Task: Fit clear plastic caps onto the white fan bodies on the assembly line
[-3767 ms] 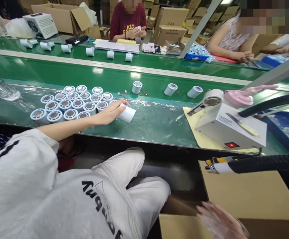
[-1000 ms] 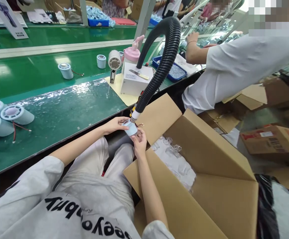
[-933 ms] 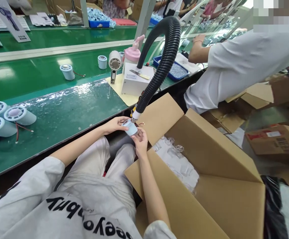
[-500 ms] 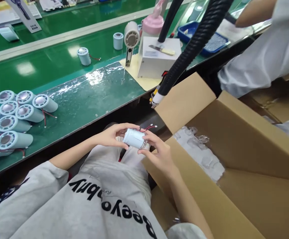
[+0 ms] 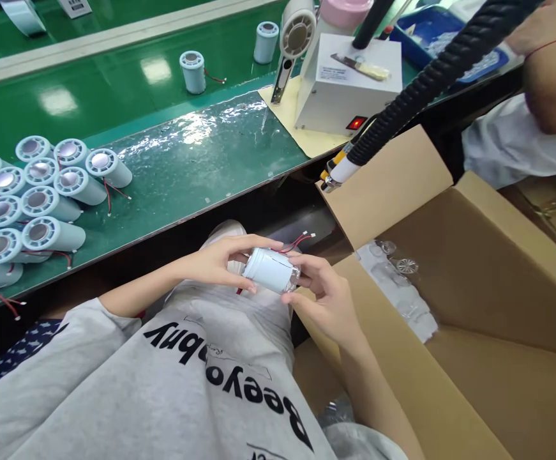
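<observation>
A light-blue cylindrical housing (image 5: 270, 269) with thin red and black wires lies sideways between my two hands, above my lap. My left hand (image 5: 225, 260) grips its left end between thumb and fingers. At its right end, where a clear plastic part (image 5: 295, 278) shows, my right hand (image 5: 323, 297) closes with thumb below and fingers above. The wires (image 5: 301, 239) stick out over the top, ending in small white connectors. Many similar housings (image 5: 50, 234) stand grouped on the green bench to the left, some with wires trailing.
An open cardboard box (image 5: 498, 268) stands to my right, with clear plastic parts (image 5: 405, 281) inside. Above it hangs a black corrugated hose (image 5: 431, 89). A grey-white device (image 5: 349, 83) with a lit red switch carries a knife. A co-worker's arm (image 5: 548, 70) is at the upper right.
The view has shifted, so the bench things appear higher and further right. Both hands still hold the housing, which looks slightly turned. The co-worker's arm has moved into fuller view.
</observation>
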Demonstrator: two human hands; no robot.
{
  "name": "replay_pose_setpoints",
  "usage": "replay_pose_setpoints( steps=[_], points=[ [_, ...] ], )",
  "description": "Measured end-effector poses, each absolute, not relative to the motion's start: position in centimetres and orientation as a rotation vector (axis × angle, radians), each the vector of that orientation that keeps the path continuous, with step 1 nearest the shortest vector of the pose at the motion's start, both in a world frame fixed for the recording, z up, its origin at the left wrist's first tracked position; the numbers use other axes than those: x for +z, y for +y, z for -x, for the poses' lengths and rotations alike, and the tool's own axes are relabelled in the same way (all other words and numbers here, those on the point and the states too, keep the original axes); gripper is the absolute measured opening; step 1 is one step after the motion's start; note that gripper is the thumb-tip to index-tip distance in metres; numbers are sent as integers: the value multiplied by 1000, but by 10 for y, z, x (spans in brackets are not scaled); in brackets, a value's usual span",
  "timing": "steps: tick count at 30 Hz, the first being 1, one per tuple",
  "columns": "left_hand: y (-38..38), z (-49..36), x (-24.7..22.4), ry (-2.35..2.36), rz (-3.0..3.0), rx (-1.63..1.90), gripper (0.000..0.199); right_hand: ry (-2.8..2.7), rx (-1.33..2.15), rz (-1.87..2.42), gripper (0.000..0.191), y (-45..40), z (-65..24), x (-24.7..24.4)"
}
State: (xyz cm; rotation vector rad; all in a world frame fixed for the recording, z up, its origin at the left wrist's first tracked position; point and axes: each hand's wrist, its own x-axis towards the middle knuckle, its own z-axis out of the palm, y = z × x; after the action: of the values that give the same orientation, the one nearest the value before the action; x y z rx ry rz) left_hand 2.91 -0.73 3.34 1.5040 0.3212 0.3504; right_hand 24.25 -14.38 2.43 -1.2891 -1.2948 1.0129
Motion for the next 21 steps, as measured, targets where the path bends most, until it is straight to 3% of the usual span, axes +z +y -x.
replay_pose_setpoints(
  steps=[4, 6, 11, 13, 17, 21],
  points=[
    [-10, -27, 32, 400, -1422, 299, 70, -1295, 997, 1319, 42, -149, -242, 22],
    [-10, -26, 29, 496, -1383, 276, 67, -1255, 828, 1425, 40, -169, -254, 16],
    [-3, -31, 15, 718, -1211, 265, 58, -467, -437, 2067, 43, -312, -310, 1],
    [0, -36, 8, 762, -1150, 218, 55, -182, -653, 2229, 45, -389, -316, 5],
    [2, -49, -4, 807, -1121, 107, 40, 4, -628, 2589, 43, -483, -309, 23],
    [1, -62, -13, 802, -1071, 50, 33, -147, -362, 2716, 43, -456, -349, 26]
  ],
)
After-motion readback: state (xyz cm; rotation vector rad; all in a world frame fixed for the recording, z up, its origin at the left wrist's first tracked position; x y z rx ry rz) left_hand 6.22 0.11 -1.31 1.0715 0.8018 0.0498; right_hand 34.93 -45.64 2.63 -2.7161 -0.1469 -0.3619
